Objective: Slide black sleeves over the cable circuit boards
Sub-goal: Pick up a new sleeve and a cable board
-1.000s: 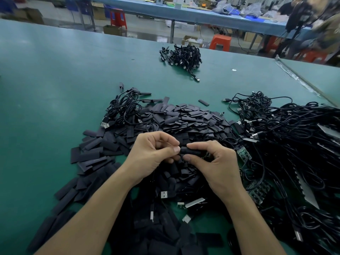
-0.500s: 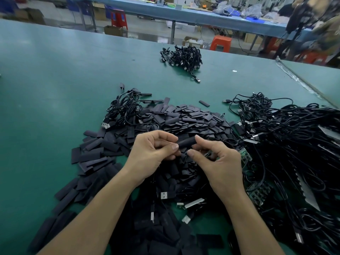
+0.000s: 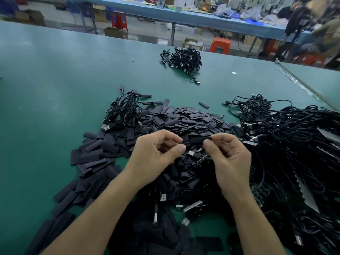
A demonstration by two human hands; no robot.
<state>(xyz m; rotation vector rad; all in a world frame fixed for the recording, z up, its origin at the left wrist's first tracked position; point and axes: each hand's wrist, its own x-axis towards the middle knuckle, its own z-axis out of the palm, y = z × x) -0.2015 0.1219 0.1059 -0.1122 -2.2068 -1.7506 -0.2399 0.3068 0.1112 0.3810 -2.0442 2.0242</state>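
The black sleeve [image 3: 197, 140] is held level above the loose sleeve pile [image 3: 184, 117], spanning the gap between both hands. The right hand [image 3: 229, 160] pinches its right end between thumb and forefinger, the other fingers loosely curled. The left hand [image 3: 157, 153] is curled with its fingertips at the sleeve's left end and its thumb just below; whether it grips the sleeve itself or a cable behind it I cannot tell. A green circuit board [image 3: 202, 160] shows just below the sleeve, near the right palm, with a USB plug [image 3: 191, 153] beside it; I cannot tell whether either belongs to the cable in hand. The step looks like seating the sleeve along a board. To do it well, I would squeeze the sleeve's edges so that its flat mouth opens. I would line the board up edge-on with that opening and feed it in straight rather than at an angle, so that its corners do not catch. One hand should anchor the cable close to the board while the other draws the sleeve along until the board is fully covered. Working above the surface [image 3: 55, 92], away from the cable tangle [image 3: 294, 144] on the right, should prevent snagging other leads.
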